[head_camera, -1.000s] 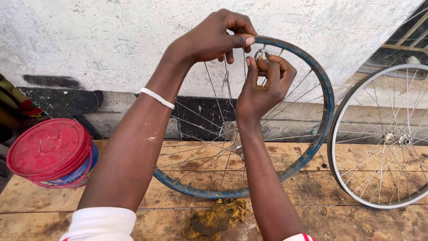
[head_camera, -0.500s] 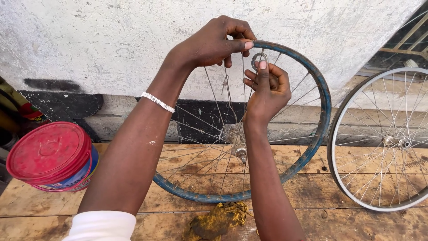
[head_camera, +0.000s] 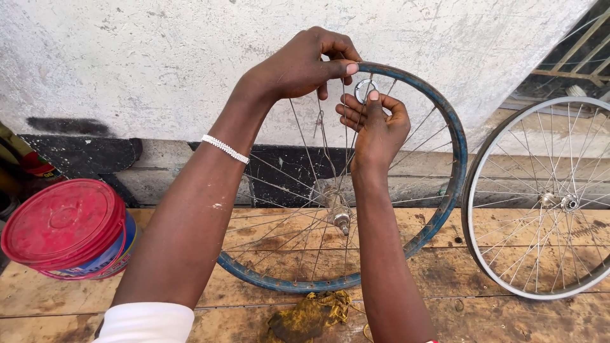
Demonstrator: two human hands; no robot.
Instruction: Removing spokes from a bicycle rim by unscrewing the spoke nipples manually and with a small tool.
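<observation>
A blue bicycle wheel rim (head_camera: 454,165) stands upright on a wooden table, its spokes meeting at a metal hub (head_camera: 340,216). My left hand (head_camera: 302,63) grips the top of the rim, thumb pressed on its edge. My right hand (head_camera: 375,124) is just below, inside the rim, holding a small round metal spoke wrench (head_camera: 365,90) against a spoke near the rim's top. A white beaded bracelet sits on my left wrist.
A second, silver-rimmed wheel (head_camera: 540,197) leans at the right. A red-lidded bucket (head_camera: 67,228) lies tilted at the left. A dirty yellow rag (head_camera: 311,314) lies on the wooden planks (head_camera: 254,305) in front. A rough white wall (head_camera: 127,63) stands behind.
My right hand has closed up and shifted slightly left with the round tool, now set against the spoke under the rim. The left hand keeps its hold on the rim.
</observation>
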